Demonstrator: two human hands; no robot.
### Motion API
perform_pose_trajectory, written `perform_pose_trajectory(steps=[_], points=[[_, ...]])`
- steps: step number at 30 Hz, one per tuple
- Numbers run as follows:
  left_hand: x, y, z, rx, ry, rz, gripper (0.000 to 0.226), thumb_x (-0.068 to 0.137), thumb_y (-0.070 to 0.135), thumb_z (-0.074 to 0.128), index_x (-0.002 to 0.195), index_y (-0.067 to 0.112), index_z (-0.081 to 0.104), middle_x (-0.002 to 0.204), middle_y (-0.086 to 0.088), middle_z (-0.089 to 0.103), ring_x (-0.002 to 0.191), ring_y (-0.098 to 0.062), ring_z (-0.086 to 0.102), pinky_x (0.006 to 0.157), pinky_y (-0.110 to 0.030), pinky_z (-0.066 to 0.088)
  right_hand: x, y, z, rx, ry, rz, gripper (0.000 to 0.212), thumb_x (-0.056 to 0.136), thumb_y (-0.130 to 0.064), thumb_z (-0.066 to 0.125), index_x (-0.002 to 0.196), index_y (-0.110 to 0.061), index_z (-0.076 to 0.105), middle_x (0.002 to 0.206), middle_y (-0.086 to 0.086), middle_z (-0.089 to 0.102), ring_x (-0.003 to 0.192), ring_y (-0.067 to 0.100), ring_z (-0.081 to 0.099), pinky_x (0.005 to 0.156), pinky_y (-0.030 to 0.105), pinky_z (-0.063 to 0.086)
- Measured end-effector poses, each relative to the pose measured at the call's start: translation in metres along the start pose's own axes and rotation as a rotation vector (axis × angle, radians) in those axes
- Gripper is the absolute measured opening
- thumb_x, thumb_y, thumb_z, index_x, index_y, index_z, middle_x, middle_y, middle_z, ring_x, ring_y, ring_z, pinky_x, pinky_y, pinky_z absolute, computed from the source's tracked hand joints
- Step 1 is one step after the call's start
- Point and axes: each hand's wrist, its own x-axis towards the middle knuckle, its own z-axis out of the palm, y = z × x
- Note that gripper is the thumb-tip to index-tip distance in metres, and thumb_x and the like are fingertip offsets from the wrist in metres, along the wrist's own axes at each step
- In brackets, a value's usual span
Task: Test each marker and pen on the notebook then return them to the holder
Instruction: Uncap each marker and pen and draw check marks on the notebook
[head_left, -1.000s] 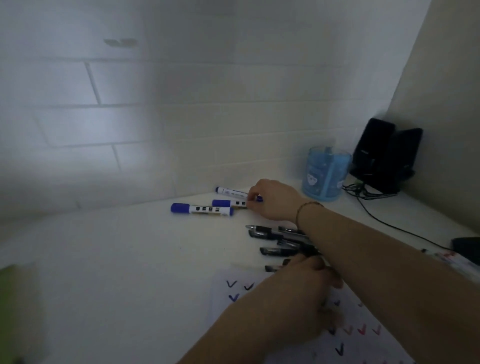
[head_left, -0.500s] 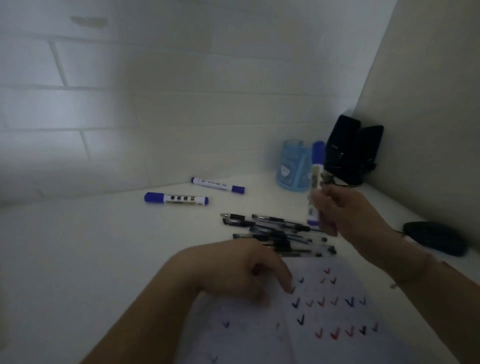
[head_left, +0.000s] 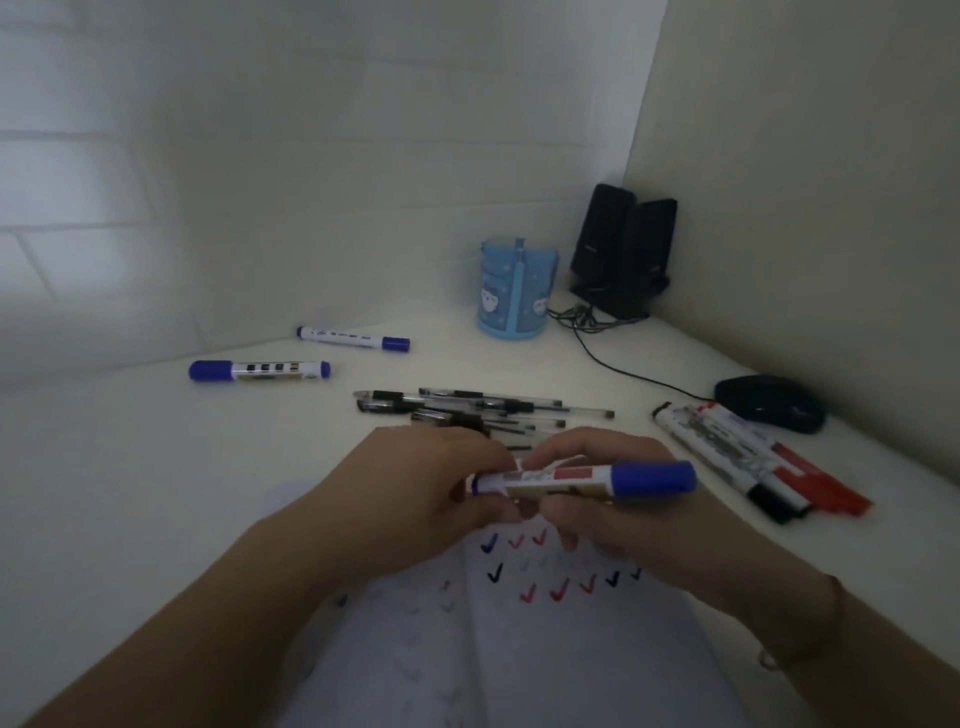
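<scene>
A blue-capped marker (head_left: 582, 479) lies level between both hands above the open notebook (head_left: 545, 639), cap pointing right. My left hand (head_left: 415, 499) grips its left end; my right hand (head_left: 618, 514) grips its white barrel. The notebook page carries several blue, black and red tick marks. A pile of several black pens (head_left: 467, 410) lies just behind my hands. Two more blue markers (head_left: 260, 370) (head_left: 353, 338) lie at the back left. The blue holder (head_left: 514, 288) stands by the wall, with nothing sticking out of it.
Several black- and red-capped markers (head_left: 753, 457) lie on the desk to the right. A black mouse (head_left: 769, 402) with its cable sits behind them. Two black speakers (head_left: 623, 249) stand in the corner next to the holder.
My right hand picked a blue marker off the desk at the back and brought it down over the notebook. My left hand left the page and took hold of the marker's left end.
</scene>
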Motion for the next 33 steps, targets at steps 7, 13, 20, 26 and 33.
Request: perform_pose_trajectory(steps=[7,13,20,26,33], points=[[0.005,0.0,-0.003,-0.158,-0.108,-0.177,0.093,0.06,0.064,0.07,0.139,0.053,0.021,0.109,0.034,0.049,0.09,0.005,0.056,0.078,-0.022,0.053,-0.004,0.007,0.006,-0.415,0.119,-0.114,0.029,0.094,-0.053,0.035,0.107,-0.032,0.051,0.096,-0.014,0.061,0.085,0.005,0.058,0.07,0.022,0.049],[0.002,-0.001,0.0,-0.028,0.331,0.045,0.1,0.068,0.069,0.065,0.148,0.032,0.017,0.153,0.008,0.023,0.138,-0.016,0.029,0.107,-0.048,0.035,-0.005,0.003,-0.007,-0.424,0.162,0.033,0.029,0.085,-0.058,0.044,0.092,-0.032,0.056,0.049,-0.006,0.051,0.041,0.005,0.04,0.044,0.02,0.036],[0.003,0.007,0.007,0.003,0.185,0.057,0.039,0.086,0.057,0.039,0.11,0.032,0.057,0.096,0.023,0.055,0.085,-0.001,0.054,0.072,-0.019,0.046,-0.006,0.0,-0.003,-0.086,0.372,-0.101,0.022,0.072,-0.045,0.068,0.084,-0.026,0.07,0.066,-0.004,0.068,0.046,0.01,0.059,0.046,0.019,0.05],[-0.002,0.02,0.017,-0.204,0.062,0.045,0.008,0.093,0.046,0.037,0.096,0.043,0.044,0.081,0.023,0.053,0.081,0.002,0.054,0.062,-0.009,0.039,-0.006,-0.003,0.007,0.156,0.32,-0.138,0.024,0.069,-0.033,0.071,0.08,-0.014,0.062,0.054,-0.004,0.061,0.044,0.006,0.054,0.044,0.016,0.043],[-0.001,0.021,0.011,-0.297,0.016,0.102,0.016,0.088,0.062,0.04,0.093,0.05,0.049,0.061,0.005,0.06,0.05,-0.017,0.053,0.046,-0.023,0.042,-0.003,0.002,0.008,0.218,0.148,-0.176,0.022,0.082,-0.017,0.069,0.074,-0.005,0.053,0.048,0.001,0.056,0.038,0.012,0.048,0.039,0.021,0.039]])
